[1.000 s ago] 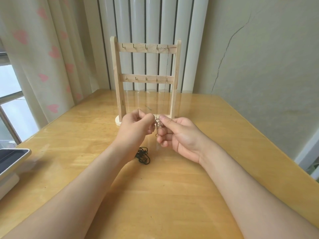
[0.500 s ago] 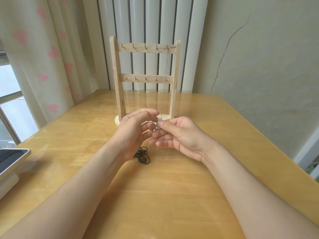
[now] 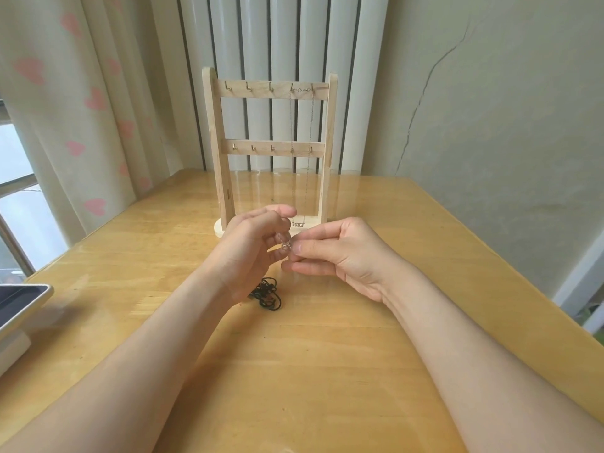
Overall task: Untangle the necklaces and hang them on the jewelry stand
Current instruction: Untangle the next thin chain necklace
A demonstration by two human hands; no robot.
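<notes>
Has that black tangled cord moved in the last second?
No. The black cord lies at the same spot, just as far in front of the jewelry stand.

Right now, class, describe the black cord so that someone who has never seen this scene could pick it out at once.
Start at the table, in front of the stand. Just below the left hand, by its wrist, lies a small bunched cord. It is black, while the chain on the stand and the piece pinched by the right hand are silvery.

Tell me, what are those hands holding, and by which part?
The left hand and right hand both pinch a small silvery necklace tangle between them; which part of it cannot be told.
</notes>
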